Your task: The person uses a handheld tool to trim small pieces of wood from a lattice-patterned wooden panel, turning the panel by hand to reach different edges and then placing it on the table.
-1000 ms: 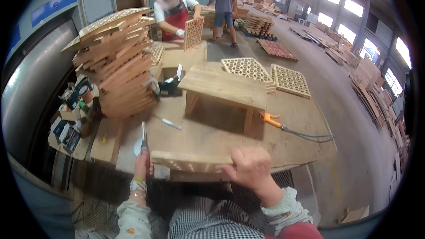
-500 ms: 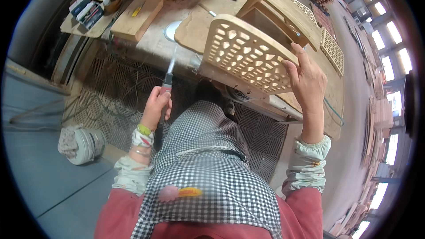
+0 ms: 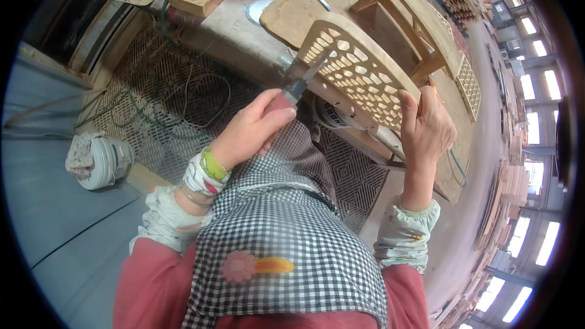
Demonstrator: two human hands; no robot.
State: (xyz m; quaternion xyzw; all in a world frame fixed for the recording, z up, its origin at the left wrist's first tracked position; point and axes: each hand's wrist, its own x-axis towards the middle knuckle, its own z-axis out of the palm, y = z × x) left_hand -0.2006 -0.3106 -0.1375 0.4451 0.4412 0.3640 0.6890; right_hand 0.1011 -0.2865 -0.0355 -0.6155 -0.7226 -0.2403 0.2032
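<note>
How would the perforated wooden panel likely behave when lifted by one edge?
The perforated wooden panel looks stiff: it keeps its shape, gripped at one edge by the right hand. Probably light, given its many cut-outs. The thin ribs between holes may be fragile where the left hand applies the knife.

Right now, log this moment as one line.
left hand: grips knife, blade on lattice panel | right hand: holds panel edge | panel: tilted above workbench | apron over lap

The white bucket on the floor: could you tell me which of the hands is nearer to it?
Left. The left hand is right of the white bucket; the right hand is farther right.
</note>
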